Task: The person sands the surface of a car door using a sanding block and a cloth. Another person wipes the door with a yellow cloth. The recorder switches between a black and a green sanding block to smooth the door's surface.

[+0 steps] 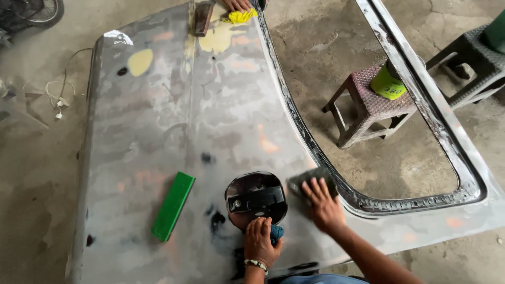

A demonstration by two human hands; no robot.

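A large bare grey metal car body panel (173,121) lies flat, with yellow and orange filler patches. My right hand (322,205) presses a dark sanding sheet (307,179) against the panel next to the window-opening edge. My left hand (259,243), with a bead bracelet on the wrist, holds a blue cloth (276,232) just below the round black fuel-filler opening (256,199). A green sanding block (173,206) rests loose on the panel to the left of that opening.
Another person's hand (236,4) works with a yellow cloth (239,16) at the panel's far end, beside a dark block (202,19). A stool (368,105) carrying a yellow-green can (388,84) shows through the window opening. A second stool (473,58) stands right; white cable (59,94) lies left.
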